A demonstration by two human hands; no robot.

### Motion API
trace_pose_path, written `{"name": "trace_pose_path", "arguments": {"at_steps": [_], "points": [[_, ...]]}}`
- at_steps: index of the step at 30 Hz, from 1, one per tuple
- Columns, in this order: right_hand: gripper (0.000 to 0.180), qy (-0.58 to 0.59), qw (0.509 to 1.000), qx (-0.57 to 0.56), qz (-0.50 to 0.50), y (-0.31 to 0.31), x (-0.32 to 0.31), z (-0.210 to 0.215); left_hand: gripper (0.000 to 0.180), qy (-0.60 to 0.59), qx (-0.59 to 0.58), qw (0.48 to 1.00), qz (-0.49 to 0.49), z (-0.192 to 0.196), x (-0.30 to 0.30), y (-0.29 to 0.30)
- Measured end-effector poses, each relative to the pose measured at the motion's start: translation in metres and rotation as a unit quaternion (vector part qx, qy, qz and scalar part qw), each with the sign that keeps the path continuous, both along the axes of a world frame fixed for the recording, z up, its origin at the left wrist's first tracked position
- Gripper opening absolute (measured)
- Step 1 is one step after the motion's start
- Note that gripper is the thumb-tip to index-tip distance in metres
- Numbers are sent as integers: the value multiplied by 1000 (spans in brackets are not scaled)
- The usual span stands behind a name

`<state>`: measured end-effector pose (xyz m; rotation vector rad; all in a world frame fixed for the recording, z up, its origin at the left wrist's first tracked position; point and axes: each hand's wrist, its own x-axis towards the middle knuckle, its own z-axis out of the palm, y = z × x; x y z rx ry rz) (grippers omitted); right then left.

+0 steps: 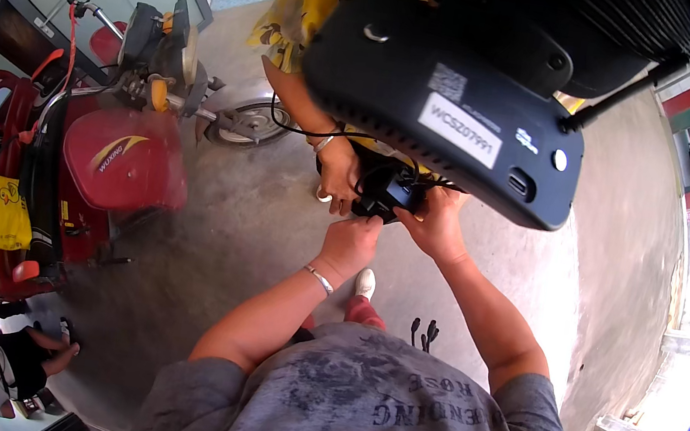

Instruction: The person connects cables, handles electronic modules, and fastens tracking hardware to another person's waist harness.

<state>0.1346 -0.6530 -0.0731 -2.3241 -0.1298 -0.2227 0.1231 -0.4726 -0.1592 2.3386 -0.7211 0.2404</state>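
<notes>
While the left hand (350, 243) and right hand (435, 224) both close on a small black device (385, 193) held out in front, another person's hand (336, 175) grips its far-left side; a red motorbike (119, 157) stands left.

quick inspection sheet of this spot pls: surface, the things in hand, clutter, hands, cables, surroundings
surface: bare grey concrete floor, no table in view
job's things: small black device held up between the hands; what it is cannot be told
clutter: small dark objects on the floor near the person's foot
grippers: left hand touches the device from below, right hand grips its right side; another person's hand holds its left side
cables: thin black cable loops from the device across the other person's forearm
surroundings: red motor tricycle at left, large black gadget close to the camera overhead, someone crouching at lower left
</notes>
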Motion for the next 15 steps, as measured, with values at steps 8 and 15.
{"name": "trace_pose_path", "arguments": {"at_steps": [8, 15], "points": [[39, 22, 997, -58, 43, -12, 11, -3, 11, 40, 87, 995, 18, 11, 21, 24], [37, -20, 998, -61, 13, -22, 20, -35, 5, 14, 54, 998, 30, 2, 30, 25]]}}
